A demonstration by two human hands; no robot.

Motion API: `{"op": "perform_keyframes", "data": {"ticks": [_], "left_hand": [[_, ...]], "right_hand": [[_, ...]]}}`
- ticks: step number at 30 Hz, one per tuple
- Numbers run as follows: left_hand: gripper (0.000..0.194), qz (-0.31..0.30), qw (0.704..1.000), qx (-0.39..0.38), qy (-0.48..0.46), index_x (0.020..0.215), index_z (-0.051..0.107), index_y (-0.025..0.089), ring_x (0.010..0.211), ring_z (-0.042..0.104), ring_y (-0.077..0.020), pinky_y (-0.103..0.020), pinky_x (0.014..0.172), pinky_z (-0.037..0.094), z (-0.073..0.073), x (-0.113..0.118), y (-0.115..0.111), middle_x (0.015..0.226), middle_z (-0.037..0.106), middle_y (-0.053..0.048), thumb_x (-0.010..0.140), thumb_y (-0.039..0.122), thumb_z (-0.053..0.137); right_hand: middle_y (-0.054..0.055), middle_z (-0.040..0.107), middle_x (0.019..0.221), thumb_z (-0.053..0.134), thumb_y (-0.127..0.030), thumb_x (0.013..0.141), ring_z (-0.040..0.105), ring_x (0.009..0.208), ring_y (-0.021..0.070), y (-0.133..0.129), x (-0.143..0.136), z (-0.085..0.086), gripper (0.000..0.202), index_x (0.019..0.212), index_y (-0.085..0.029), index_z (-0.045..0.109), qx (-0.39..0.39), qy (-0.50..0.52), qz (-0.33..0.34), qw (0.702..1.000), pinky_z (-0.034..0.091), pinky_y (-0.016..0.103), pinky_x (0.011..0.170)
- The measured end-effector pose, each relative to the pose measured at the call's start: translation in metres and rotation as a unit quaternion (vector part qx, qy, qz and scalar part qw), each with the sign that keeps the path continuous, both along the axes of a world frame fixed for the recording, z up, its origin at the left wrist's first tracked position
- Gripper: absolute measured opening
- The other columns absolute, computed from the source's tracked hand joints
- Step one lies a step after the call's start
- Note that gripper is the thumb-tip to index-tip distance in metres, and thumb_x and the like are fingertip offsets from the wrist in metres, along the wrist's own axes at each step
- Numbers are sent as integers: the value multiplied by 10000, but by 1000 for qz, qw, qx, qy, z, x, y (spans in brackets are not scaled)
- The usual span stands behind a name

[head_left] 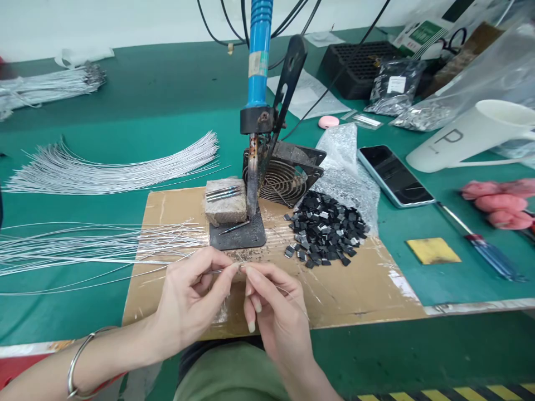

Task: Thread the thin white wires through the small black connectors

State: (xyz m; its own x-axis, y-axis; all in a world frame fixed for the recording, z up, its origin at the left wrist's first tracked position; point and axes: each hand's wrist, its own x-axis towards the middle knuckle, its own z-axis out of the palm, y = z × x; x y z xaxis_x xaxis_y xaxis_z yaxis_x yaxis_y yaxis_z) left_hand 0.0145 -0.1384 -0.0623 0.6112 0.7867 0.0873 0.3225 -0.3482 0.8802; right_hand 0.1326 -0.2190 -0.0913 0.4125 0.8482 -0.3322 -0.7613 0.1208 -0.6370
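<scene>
Over the cardboard sheet (351,295), my left hand (194,303) and my right hand (278,309) meet fingertip to fingertip, both pinched. A thin pale wire shows at the fingers of my right hand; what the left fingertips grip is too small to make out. Just beyond them a soldering iron with a blue handle (259,50) points down at a dark metal plate (238,238). Small black pieces (328,228) lie heaped to the right. Loose white wires (163,245) reach the cardboard from the left.
A curved bundle of white wires (125,170) lies at the left. Behind the iron's tip stands a small fan (284,181). A phone (397,175), a white mug (468,136), a yellow sponge (433,250) and a blue-handled screwdriver (489,256) are at the right.
</scene>
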Motion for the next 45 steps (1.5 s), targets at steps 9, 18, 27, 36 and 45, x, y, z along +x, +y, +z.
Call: {"op": "perform_keyframes", "data": {"ticks": [9, 18, 27, 36, 45], "left_hand": [[189, 9, 995, -96, -32, 834, 653, 176, 491, 447, -87, -208, 453, 327, 2, 2, 0, 609, 573, 27, 983, 278, 595], [177, 24, 999, -25, 21, 820, 686, 187, 540, 479, -105, -233, 504, 356, 24, -5, 22, 616, 588, 28, 953, 296, 643], [179, 47, 977, 149, 142, 815, 752, 204, 842, 640, -209, -339, 795, 466, 13, -41, 84, 850, 744, -35, 915, 344, 701], [300, 59, 882, 385, 265, 958, 752, 169, 958, 613, -271, -401, 875, 472, 12, -37, 124, 955, 713, -106, 1025, 328, 507], [246, -47, 854, 397, 334, 919, 702, 113, 1091, 571, -355, -489, 963, 374, -16, 4, 212, 1042, 671, -220, 925, 102, 457]], "right_hand": [[-37, 560, 569, 858, -330, 779, 475, 400, 52, 1, -12, 0, 143, 807, -191, 841, -18, -2, -30, 999, 482, 144, 334], [71, 672, 735, 557, -520, 966, 553, 564, 142, -13, 34, -5, 459, 968, -167, 850, -2, -115, -109, 987, 538, 235, 390], [20, 582, 585, 550, -487, 966, 502, 474, 138, -23, 67, -14, 428, 788, -167, 771, -17, -189, -210, 959, 473, 249, 400], [19, 580, 584, 548, -476, 961, 509, 465, 135, -23, 66, -15, 424, 748, -177, 760, -14, -182, -188, 965, 455, 246, 408], [10, 581, 589, 603, -467, 954, 521, 468, 124, -24, 65, -17, 401, 734, -168, 755, -21, -177, -190, 965, 467, 243, 424]]}}
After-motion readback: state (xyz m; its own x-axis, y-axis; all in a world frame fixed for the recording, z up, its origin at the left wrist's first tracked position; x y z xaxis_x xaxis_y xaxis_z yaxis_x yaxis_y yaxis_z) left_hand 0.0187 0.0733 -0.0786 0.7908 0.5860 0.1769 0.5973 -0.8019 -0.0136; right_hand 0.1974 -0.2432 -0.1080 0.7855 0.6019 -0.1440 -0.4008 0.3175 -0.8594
